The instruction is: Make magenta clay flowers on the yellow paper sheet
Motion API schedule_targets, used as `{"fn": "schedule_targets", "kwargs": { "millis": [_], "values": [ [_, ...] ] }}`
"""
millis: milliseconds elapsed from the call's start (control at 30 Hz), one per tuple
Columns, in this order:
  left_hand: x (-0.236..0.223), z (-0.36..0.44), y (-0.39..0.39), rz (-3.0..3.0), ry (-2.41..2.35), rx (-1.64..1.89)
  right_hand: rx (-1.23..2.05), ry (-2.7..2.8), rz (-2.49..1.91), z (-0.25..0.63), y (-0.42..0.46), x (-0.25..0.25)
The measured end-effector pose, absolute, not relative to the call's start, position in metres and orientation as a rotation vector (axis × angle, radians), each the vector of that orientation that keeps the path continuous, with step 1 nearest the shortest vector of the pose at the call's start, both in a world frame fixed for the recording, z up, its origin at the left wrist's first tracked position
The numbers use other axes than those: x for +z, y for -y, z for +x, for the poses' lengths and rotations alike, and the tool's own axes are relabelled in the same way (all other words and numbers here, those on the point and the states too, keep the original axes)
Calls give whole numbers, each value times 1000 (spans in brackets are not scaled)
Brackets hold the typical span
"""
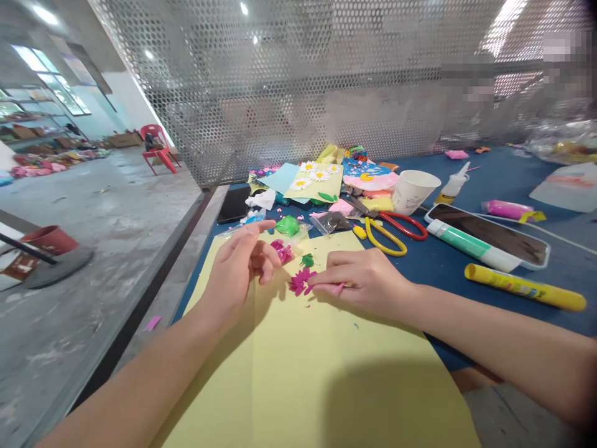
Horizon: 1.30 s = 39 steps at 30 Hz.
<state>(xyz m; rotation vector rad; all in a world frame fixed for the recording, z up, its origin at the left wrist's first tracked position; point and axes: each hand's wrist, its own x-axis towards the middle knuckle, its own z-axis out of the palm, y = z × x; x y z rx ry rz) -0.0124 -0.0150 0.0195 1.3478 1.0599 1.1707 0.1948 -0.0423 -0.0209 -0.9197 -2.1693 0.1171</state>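
Observation:
A large yellow paper sheet (303,373) lies on the blue table (448,261) in front of me. A small magenta clay flower (300,280) sits on the sheet. My right hand (361,279) rests beside the flower, fingertips touching its petals, and pinches a thin pink stick. My left hand (240,264) hovers just left of the flower, index finger stretched out, other fingers loosely curled, holding nothing I can make out. A small green clay piece (307,260) and a pink clay lump (282,251) lie just beyond the flower.
Yellow and red scissors (392,233), a paper cup (413,190), a glue bottle (453,185), a white-green tube (466,245), a yellow marker (525,287), a phone (494,235), clay bags (290,225) and flower cards (317,180) crowd the table. A perforated metal screen (326,87) stands behind.

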Motion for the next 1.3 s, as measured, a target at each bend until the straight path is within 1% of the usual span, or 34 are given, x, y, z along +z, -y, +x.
{"fn": "schedule_targets", "kwargs": {
  "millis": [367,567,700,800,867,933,1067,1167,1300],
  "values": [
    [14,-13,15,1384,-975,1122,105,2359,-1104,189,37,-28],
    [15,-10,18,1455,-977,1076,-27,2395,-1127,189,37,-30],
    [14,-12,19,1698,-1029,1057,-138,2415,-1100,189,38,-29],
    [15,-18,16,2205,-1057,948,-191,2424,-1091,189,40,-28],
    [15,-22,12,2582,-945,819,-207,2444,-1097,189,41,-26],
    [14,-25,9,2783,-826,724,-237,2478,-1093,189,42,-25],
    [8,-25,6,2852,-819,640,-298,2555,-1078,189,43,-24],
    [7,-24,6,2854,-854,613,-261,2541,-1079,190,42,-25],
    [9,-27,3,2805,-1020,674,-189,2424,-1048,192,41,-26]
  ]
}}
